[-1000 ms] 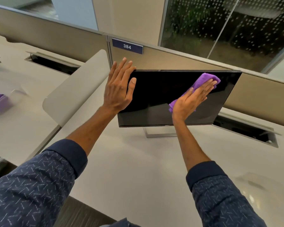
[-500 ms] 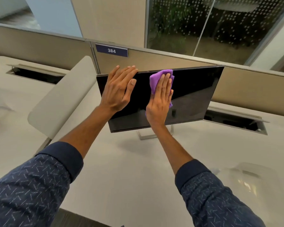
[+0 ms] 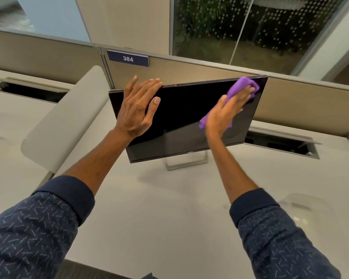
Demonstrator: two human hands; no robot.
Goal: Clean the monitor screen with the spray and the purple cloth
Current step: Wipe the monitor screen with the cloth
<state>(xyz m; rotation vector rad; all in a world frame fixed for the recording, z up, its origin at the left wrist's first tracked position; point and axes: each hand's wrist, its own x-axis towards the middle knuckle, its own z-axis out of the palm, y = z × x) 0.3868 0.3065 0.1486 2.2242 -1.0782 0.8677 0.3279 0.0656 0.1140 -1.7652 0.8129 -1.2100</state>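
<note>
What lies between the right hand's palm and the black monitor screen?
In the head view, the purple cloth lies there: the flat right hand presses it against the upper right part of the black monitor screen.

Much of the purple cloth (image 3: 242, 85) was hidden under the right hand (image 3: 224, 113), with only its ends seen. The monitor's (image 3: 181, 117) upper left corner was covered by the left hand (image 3: 138, 109). Its stand (image 3: 186, 161) was largely concealed behind the screen. Both sleeves (image 3: 32, 228) were cut off at the lower edge.
</note>
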